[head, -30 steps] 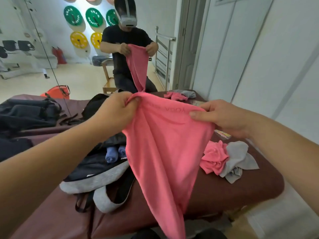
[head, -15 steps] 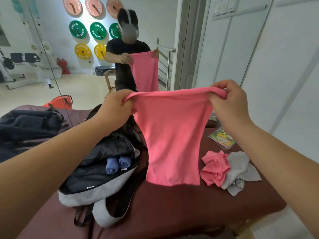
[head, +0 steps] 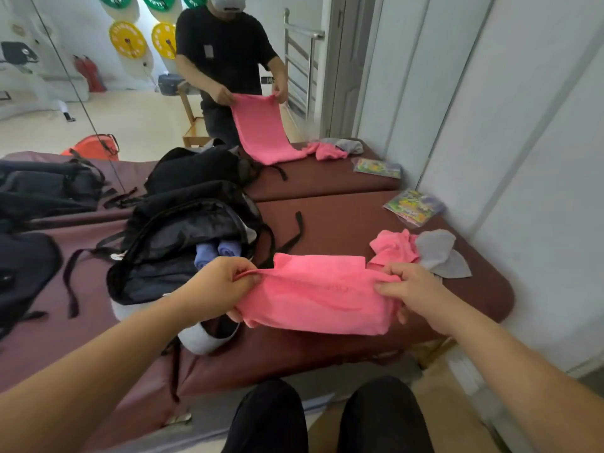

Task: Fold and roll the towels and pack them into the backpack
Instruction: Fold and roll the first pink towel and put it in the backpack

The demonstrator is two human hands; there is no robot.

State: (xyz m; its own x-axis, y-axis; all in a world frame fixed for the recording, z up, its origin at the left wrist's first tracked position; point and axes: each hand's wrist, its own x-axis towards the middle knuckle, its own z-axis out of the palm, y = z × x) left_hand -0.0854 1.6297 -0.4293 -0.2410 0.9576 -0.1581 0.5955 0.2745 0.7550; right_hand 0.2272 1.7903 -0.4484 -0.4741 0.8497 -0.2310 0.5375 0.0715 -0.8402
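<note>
At the centre of the frame both hands hold a folded pink towel [head: 313,295] over the near edge of the table [head: 343,223]. The left hand [head: 225,282] pinches its left end and the right hand [head: 411,292] its right end, fingers curled round the cloth. It looks light, soft and floppy, so it is best held by the corners to keep the fold flat. Beyond, left of centre, the open backpack [head: 170,282] holds two rolled blue towels [head: 215,253]. Right of centre lie a crumpled pink towel [head: 392,248] and a grey towel [head: 438,253].
</note>
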